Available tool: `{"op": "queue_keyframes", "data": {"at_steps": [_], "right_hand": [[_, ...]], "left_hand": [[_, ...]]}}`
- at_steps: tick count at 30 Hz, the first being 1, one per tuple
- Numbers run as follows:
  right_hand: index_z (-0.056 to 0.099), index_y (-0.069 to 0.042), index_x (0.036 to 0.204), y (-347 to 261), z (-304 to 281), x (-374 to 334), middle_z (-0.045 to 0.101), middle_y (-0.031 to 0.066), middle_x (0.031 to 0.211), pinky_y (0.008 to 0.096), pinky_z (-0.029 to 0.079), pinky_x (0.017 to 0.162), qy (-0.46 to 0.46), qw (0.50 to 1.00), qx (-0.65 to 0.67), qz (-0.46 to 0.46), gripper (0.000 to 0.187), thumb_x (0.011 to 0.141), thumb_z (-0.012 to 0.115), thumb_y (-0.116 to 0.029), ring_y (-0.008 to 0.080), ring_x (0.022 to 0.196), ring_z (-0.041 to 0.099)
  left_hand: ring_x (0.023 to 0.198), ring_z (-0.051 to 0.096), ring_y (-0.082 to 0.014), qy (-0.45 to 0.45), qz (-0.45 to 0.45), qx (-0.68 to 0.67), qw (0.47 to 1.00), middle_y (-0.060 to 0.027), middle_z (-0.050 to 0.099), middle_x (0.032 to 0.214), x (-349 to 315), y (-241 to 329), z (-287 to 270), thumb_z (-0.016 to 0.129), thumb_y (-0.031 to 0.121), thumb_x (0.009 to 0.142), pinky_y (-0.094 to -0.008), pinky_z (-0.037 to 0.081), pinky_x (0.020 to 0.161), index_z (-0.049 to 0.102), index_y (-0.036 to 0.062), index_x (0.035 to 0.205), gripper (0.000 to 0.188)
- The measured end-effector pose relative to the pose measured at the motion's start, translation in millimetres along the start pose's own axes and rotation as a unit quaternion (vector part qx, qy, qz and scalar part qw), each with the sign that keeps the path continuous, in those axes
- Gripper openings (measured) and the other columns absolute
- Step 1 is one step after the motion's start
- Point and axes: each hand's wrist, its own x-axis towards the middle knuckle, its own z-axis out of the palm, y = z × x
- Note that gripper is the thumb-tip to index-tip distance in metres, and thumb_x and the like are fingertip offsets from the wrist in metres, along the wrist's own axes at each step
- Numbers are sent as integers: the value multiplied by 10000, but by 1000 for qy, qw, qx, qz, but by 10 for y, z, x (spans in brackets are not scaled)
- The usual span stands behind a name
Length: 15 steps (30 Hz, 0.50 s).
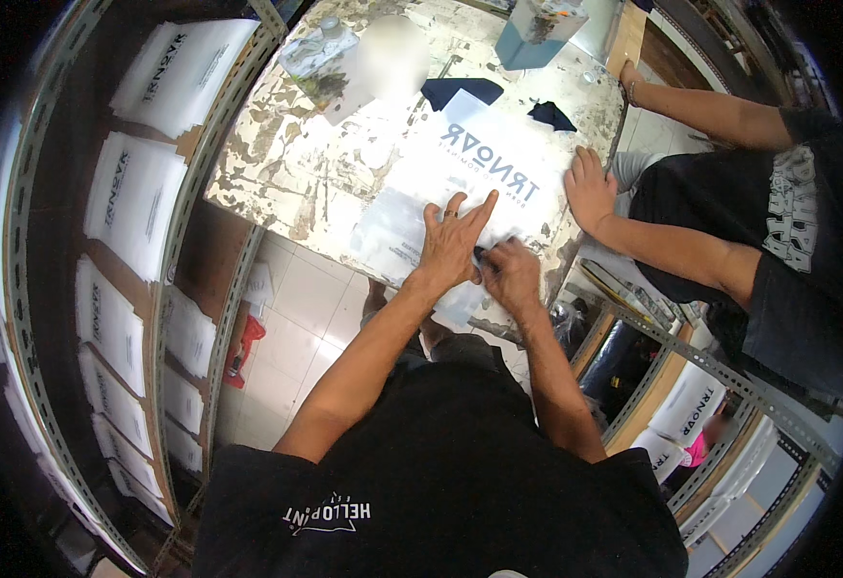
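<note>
A white plastic mailing bag (421, 178) with dark print lies on the worn, paint-flaked surface (277, 159), near the edge closest to the person. The left hand (455, 241) rests over its lower part, a ring on one finger; its grip is wide, fingers spread apart. Close beside it, the right hand (513, 275) has a narrow grip, fingers bent together by a small dark item (480, 254) — whether they pinch it or only touch it, I cannot tell.

Past the bag's far end lie a dark cloth piece (460, 92) and, to its right, a smaller dark scrap (551, 117). A blue-sided container (527, 46) stands farther back. On the right, a co-worker's hand (590, 188) lies on the surface near the bag. To the person's left, a metal-framed shelf (211, 106) holds stacks of white printed bags (137, 193) — several tiers of them.
</note>
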Motion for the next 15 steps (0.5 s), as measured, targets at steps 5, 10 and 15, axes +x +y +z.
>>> {"op": "queue_keyframes", "data": {"at_steps": [5,10,15], "right_hand": [[727,-68,847,106,-110,191,644,98,801,430,520,694,58,996,-43,43,146,709,724,-114,321,807,606],[721,-53,870,87,16,29,637,110,818,441,514,691,50,999,-10,18,167,712,700,-101,329,817,600],[712,-49,839,126,-49,209,616,101,806,441,508,672,34,997,-54,39,150,690,716,-70,315,830,584]], "left_hand": [[1362,404,-328,-40,-11,-13,999,-31,596,1356,-11,20,-17,989,249,388,-575,265,1019,175,153,1610,1471],[1380,395,-345,-26,-6,-19,999,-68,626,1300,-24,15,2,990,233,427,-577,241,1033,157,167,1616,1454],[1384,391,-340,-53,-22,-18,998,-52,609,1338,4,22,-37,994,235,409,-578,245,1039,156,166,1616,1471]]}}
